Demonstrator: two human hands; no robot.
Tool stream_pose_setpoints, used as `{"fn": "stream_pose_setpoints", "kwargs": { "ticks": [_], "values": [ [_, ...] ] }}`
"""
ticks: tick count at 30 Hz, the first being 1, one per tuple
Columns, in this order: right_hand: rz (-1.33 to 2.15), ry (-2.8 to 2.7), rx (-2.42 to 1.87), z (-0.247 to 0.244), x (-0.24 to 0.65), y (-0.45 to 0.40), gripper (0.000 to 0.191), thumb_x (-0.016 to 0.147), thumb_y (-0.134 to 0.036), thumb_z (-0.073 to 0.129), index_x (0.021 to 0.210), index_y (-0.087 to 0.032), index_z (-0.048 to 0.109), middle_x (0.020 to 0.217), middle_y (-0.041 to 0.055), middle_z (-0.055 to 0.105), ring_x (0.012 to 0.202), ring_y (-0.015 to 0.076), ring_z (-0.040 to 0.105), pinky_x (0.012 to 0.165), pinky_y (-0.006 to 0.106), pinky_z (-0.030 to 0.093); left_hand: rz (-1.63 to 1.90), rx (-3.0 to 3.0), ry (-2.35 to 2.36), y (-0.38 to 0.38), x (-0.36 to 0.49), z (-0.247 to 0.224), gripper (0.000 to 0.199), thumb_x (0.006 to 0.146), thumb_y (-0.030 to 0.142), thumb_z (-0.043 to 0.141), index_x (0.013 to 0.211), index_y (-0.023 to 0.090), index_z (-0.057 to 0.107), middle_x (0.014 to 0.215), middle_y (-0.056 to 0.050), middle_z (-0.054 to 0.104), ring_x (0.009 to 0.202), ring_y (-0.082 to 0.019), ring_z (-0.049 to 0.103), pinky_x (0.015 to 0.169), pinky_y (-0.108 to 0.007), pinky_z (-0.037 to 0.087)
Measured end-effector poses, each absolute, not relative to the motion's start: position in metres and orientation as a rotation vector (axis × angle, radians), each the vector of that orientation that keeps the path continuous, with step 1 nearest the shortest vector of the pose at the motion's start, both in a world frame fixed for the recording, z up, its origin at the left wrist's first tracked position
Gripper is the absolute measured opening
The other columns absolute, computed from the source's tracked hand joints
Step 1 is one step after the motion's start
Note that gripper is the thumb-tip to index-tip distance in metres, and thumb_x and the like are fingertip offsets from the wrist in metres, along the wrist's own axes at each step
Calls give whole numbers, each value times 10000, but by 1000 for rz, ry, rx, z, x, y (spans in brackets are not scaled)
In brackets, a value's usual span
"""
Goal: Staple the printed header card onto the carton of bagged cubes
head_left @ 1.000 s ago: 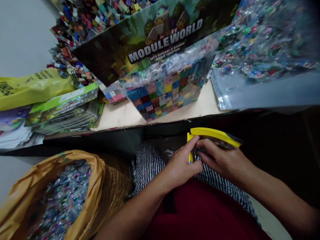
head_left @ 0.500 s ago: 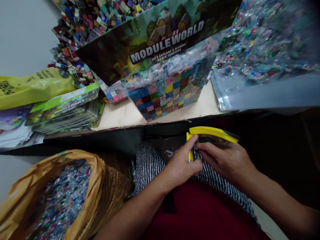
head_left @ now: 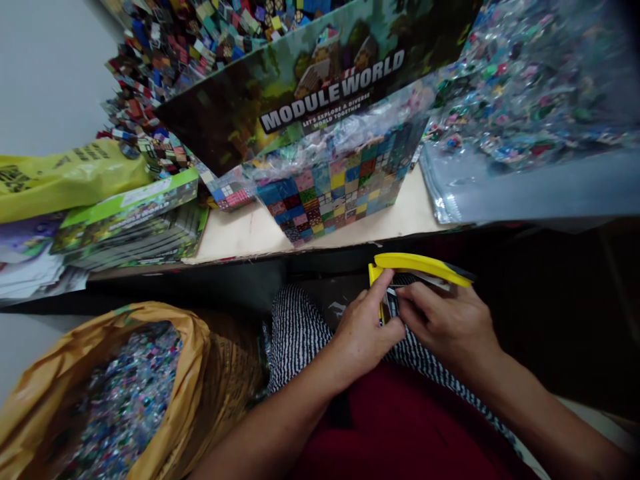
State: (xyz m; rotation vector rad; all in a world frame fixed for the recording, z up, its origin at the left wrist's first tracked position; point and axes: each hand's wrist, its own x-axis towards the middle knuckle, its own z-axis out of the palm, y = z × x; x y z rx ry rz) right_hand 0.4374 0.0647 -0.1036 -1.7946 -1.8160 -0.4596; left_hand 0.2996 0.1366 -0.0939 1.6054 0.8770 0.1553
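Shifted slightly left, your yellow stapler (head_left: 420, 262) sits between left grip (head_left: 365, 330) and right grip (head_left: 447, 320), both pinching it and a dark card (head_left: 393, 301); the sack (head_left: 197, 373) left of them is full

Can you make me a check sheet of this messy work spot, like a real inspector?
Surface: pale wooden board, dark front edge.
Job's things: yellow stapler, it seems, above striped cloth.
Clutter: Module World box, plastic bag of colourful pieces, orange sack of shiny bits.
Grippers: left hand grips the stapler's yellow end; right hand pinches below its yellow top.
Cables: nothing seen.
Surroundings: pale grey surface at far left.
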Motion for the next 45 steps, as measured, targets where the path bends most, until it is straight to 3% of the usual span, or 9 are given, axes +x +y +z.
{"fn": "stream_pose_setpoints", "kwargs": {
  "ticks": [8, 15, 18, 21, 27, 36, 40, 45],
  "values": [
    [-408, -1926, -1648, -102, 437, 64, 242, 920, -131, 527, 755, -167, 700, 615, 8, 670, 540, 140, 577, 640, 328, 344, 179, 1543, 855, 136, 296, -97, 795, 752, 204, 592, 1505, 263, 344, 1299, -123, 588, 852, -209, 637, 671, -320, 561],
    [-183, -1909, -1631, -105, 450, 56, 216, 972, -247, 529, 987, -191, 737, 667, 8, 697, 548, 129, 564, 638, 320, 320, 105, 1245, 761, 138, 294, -97, 843, 794, 238, 606, 1545, 275, 224, 1088, -108, 629, 693, -140, 627, 618, -307, 585],
    [-173, -1888, -1640, -107, 453, 55, 192, 963, -279, 559, 953, -212, 739, 807, 19, 757, 592, 135, 613, 667, 328, 333, 107, 1246, 715, 138, 293, -101, 835, 811, 253, 620, 1543, 307, 221, 1076, -100, 629, 664, -128, 625, 613, -312, 595],
    [-206, -1890, -1687, -105, 452, 55, 200, 961, -267, 555, 893, -206, 733, 774, 15, 746, 580, 150, 624, 674, 343, 341, 102, 1273, 709, 139, 292, -103, 823, 817, 254, 622, 1538, 328, 230, 1082, -94, 629, 649, -125, 627, 615, -323, 601],
    [-197, -1877, -1673, -106, 450, 54, 189, 955, -249, 562, 1056, -208, 717, 920, 45, 771, 772, 185, 707, 731, 344, 440, 109, 1302, 719, 138, 293, -98, 823, 802, 238, 608, 1536, 317, 246, 1104, -99, 623, 648, -123, 620, 612, -331, 604],
    [-345, -1913, -1713, -107, 449, 64, 183, 948, -235, 557, 991, -189, 729, 961, 89, 765, 836, 246, 717, 764, 380, 494, 91, 1374, 792, 137, 296, -94, 829, 765, 201, 605, 1525, 302, 291, 1165, -111, 598, 598, -86, 587, 558, -266, 575],
    [-256, -1905, -1673, -101, 451, 61, 159, 950, -236, 561, 984, -196, 710, 899, 50, 765, 742, 200, 695, 719, 352, 451, 91, 1233, 747, 140, 295, -94, 848, 782, 201, 614, 1537, 306, 244, 1108, -103, 605, 695, -122, 624, 587, -266, 577],
    [-16, -1834, -1620, -91, 450, 52, 147, 969, -204, 535, 1000, -190, 678, 704, -32, 709, 532, 106, 558, 632, 311, 373, 100, 1001, 639, 143, 293, -85, 932, 754, 198, 692, 1547, 266, 207, 1043, -106, 613, 753, -138, 638, 585, -223, 553]
  ]
}}
